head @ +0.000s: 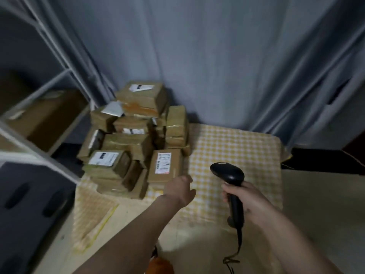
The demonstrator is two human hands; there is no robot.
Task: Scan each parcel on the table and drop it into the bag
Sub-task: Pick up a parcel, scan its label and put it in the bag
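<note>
Left hand point(180, 189), grip unclear, near brown labelled cardboard parcel point(165, 165), label up for black handheld scanner point(230, 186) clasped right.

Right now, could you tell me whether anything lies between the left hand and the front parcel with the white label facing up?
Nothing visible does. The left hand reaches over bare checked tablecloth just short of the front parcel, with no object in the gap. The scanner, gripped by the right hand, sits off to the right, clear of that path.
</note>
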